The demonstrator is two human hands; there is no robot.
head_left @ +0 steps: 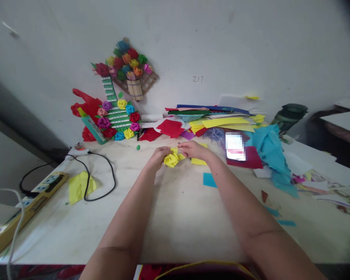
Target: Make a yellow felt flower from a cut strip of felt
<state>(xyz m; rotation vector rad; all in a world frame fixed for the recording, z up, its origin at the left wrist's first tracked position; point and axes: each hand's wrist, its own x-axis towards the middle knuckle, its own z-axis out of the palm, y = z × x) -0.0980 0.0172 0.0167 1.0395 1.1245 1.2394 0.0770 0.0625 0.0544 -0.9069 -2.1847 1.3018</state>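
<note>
A yellow paper flower (pixel 171 160) is held above the middle of the table. My left hand (pixel 158 158) pinches it from the left side. From the right, my right hand (pixel 191 149) has its fingers closed at the flower's edge, on a yellow paper strip (pixel 181 156). A thin brownish tip shows above those fingers; what it is I cannot make out. Just behind my right wrist lies a yellow paper sheet (pixel 199 158). A blue paper piece (pixel 209 180) lies beside my right forearm, partly hidden by it.
Paper-flower decorations (pixel 119 116) and a green glue bottle (pixel 92 127) stand at the back left. Coloured papers (pixel 221 122) are stacked along the wall. A lit phone (pixel 235 147) and crumpled blue paper (pixel 270 149) lie right. A power strip (pixel 32 208) and black cable (pixel 114 177) are left.
</note>
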